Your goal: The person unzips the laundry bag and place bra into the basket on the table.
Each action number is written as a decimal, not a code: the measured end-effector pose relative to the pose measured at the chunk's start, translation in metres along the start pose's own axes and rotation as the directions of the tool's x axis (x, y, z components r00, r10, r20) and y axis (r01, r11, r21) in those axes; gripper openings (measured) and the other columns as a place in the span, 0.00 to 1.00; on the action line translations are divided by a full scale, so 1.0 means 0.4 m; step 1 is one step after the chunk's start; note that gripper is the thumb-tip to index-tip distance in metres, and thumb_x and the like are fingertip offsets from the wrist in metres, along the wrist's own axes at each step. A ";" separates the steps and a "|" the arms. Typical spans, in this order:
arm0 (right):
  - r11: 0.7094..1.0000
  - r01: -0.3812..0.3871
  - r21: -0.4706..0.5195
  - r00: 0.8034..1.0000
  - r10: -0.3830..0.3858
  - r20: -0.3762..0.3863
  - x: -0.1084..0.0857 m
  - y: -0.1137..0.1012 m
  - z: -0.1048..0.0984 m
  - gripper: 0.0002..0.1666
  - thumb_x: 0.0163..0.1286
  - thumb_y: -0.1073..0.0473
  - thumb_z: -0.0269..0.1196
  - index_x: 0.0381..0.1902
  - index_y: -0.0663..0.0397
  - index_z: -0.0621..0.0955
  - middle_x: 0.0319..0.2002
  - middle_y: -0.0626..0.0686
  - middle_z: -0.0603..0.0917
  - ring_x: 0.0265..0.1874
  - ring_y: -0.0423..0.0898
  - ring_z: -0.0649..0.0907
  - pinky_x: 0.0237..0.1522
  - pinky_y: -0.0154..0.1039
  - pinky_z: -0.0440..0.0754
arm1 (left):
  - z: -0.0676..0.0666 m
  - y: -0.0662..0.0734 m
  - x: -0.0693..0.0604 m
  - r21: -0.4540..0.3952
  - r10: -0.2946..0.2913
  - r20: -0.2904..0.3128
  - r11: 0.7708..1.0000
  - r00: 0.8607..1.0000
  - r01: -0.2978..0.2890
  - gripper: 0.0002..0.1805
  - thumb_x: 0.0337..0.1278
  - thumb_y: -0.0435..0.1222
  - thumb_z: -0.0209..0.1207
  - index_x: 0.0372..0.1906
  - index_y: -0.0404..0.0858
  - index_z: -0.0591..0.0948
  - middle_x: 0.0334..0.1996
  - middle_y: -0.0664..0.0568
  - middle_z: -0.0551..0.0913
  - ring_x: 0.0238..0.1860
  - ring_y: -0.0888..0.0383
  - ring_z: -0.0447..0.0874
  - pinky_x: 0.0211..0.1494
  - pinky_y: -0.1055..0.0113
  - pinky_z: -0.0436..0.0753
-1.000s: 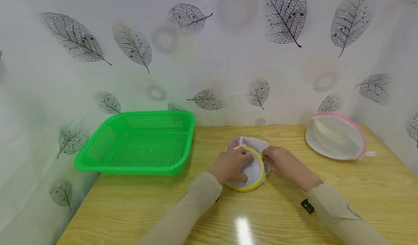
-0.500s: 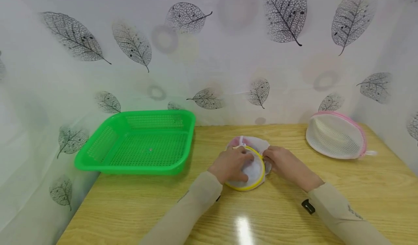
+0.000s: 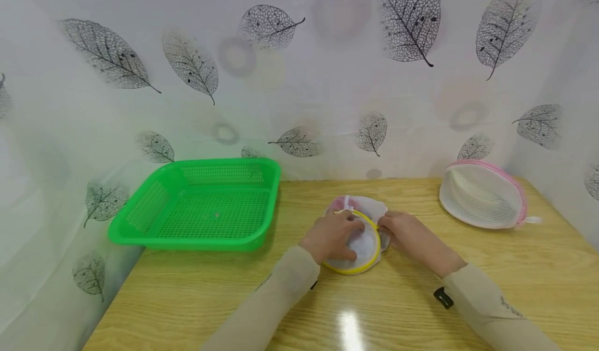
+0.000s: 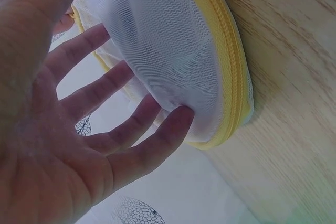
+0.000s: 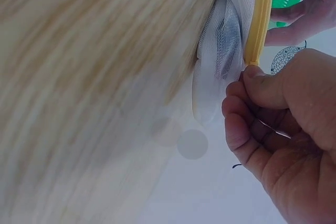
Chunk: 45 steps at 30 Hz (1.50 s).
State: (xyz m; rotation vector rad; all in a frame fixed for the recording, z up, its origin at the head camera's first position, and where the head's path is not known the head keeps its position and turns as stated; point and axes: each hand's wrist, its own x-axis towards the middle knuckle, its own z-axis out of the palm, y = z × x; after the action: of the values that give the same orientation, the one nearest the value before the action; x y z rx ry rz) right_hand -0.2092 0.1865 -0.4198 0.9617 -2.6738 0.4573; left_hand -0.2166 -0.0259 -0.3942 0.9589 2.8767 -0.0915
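Note:
A round white mesh laundry bag with a yellow zipper around its edge lies on the wooden table. A pink patch shows at its far side. My left hand rests on its top with the fingers spread; in the left wrist view the fingertips touch the white mesh. At the bag's right side, my right hand pinches the zipper between thumb and forefinger. In the right wrist view that pinch is at the end of the yellow band; the fingertips hide whatever small part lies between them.
To the left stands a green plastic basket with perforated walls. A second white mesh bag, pink along its zipper, sits at the back right of the table. Behind everything hangs a leaf-patterned white curtain.

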 end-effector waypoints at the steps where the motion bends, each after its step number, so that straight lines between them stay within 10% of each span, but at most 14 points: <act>1: 1.000 -0.002 0.000 1.000 0.002 0.003 0.000 0.000 -0.001 0.05 0.63 0.72 0.69 0.34 0.58 0.86 0.32 0.49 0.86 0.33 0.46 0.85 0.37 0.43 0.84 | 0.000 0.000 0.000 0.003 -0.001 0.002 1.000 1.000 0.001 0.32 0.52 0.54 0.71 0.64 0.59 0.78 0.64 0.55 0.77 0.61 0.50 0.77 0.48 0.59 0.87; 45: 1.000 0.013 -0.025 1.000 -0.012 0.023 -0.010 -0.007 0.000 0.06 0.61 0.73 0.69 0.31 0.59 0.85 0.28 0.48 0.82 0.28 0.40 0.80 0.30 0.36 0.79 | 0.000 0.005 -0.001 0.008 -0.018 -0.004 1.000 1.000 0.019 0.33 0.49 0.54 0.72 0.63 0.60 0.78 0.63 0.56 0.78 0.60 0.49 0.77 0.45 0.58 0.87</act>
State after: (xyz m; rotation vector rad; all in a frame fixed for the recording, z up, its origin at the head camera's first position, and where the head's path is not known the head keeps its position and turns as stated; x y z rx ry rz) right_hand -0.2046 0.1867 -0.4206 0.9819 -2.6853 0.4116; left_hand -0.2153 -0.0246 -0.3942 0.9350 2.8913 -0.1033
